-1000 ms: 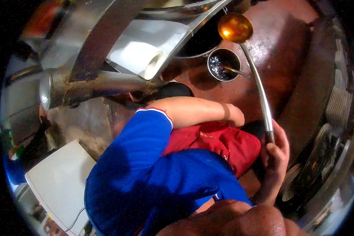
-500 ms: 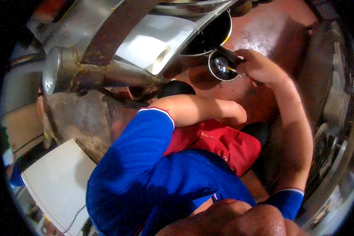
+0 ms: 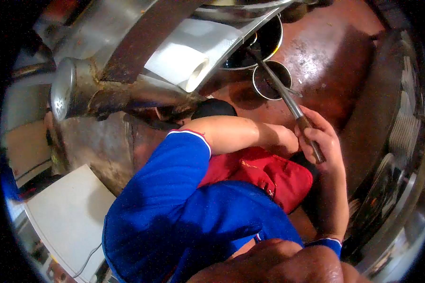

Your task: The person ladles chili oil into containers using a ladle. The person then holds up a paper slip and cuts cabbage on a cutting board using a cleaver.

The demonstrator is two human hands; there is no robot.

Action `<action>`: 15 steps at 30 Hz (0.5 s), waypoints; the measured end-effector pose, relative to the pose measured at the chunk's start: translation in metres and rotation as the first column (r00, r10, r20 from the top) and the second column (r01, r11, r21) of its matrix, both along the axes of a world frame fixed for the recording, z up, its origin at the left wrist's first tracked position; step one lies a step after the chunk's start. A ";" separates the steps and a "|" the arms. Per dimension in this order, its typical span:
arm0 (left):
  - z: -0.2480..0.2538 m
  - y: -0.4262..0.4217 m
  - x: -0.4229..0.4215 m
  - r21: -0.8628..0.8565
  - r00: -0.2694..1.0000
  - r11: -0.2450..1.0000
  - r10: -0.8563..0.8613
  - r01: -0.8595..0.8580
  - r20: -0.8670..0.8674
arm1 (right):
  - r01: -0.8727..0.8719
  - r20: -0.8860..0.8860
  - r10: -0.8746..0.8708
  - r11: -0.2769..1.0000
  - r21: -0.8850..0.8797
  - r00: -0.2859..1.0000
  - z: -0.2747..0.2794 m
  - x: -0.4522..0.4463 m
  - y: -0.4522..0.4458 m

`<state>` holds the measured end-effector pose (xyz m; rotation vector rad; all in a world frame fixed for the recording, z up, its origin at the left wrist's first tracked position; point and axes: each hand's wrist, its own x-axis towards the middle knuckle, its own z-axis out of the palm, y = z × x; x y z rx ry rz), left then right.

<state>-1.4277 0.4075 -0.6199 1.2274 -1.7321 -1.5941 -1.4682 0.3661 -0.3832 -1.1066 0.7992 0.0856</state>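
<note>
Right hand wrapped round steel ladle, bowl poorly seen, perhaps inside pot. Looks stiff, end-heavy; hold by brown grip. Left hand just beside, finger pose unclear.

In the grip, the ladle shows a smooth, shiny metal shaft. Beyond it, the small pot has a bright metal rim; the red floor looks glossy. Left of the grip, the roll resembles white matt paper; the blue shirt is matt cloth.
</note>
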 end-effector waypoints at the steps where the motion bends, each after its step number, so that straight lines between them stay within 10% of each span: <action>1: 0.000 -0.001 0.001 -0.007 0.999 0.999 -0.033 0.033 0.036 | 0.009 -0.003 -0.009 1.000 -0.013 1.000 0.004 -0.005 0.001; 8: -0.006 -0.008 -0.010 -0.020 0.816 0.916 -0.346 0.400 0.463 | 0.134 0.001 -0.136 0.975 -0.174 0.991 0.046 -0.042 0.022; 15: -0.013 -0.011 -0.015 -0.013 0.745 0.868 -0.417 0.496 0.521 | 0.329 0.015 -0.331 0.929 -0.169 0.943 0.063 -0.091 0.032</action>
